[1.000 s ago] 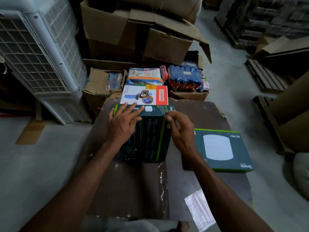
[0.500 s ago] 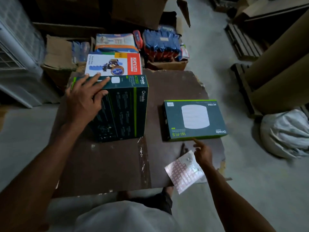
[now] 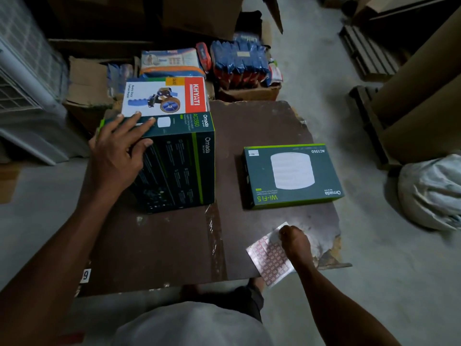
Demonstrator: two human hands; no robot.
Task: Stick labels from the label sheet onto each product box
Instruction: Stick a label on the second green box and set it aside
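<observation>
Left hand [image 3: 117, 156] is flat on the tall stack of dark green Omada boxes [image 3: 179, 161], fingers spread across the top and thumb down the near face, so it's pressing on it rather than grabbing. Right hand [image 3: 295, 242] is down at the near right corner of the table, fingers curled onto the far end of the label sheet [image 3: 268, 259]. Looks like it's pinching at something there, but the fingertips are tucked under the knuckles, so I honestly can't tell if a label is actually between them.

That sheet is a grid of little red-outlined stickers, lying at an angle with its near end hanging off the table edge. Just beyond it sits a single Omada box [image 3: 291, 176] lying flat, white disc picture facing up, with a small white label in its far left corner. It's well apart from the stack on the left.

All of this is on a worn brown table [image 3: 162, 245] with a strip of clear tape running down the middle and a chewed-up right corner. Touching the far side of the stack is a white Khyati box [image 3: 164, 97] with a tape dispenser pictured on it. Past that, blue packets [image 3: 239, 62] in an open carton on the floor, and a white sack [image 3: 431, 193] off to the right.
</observation>
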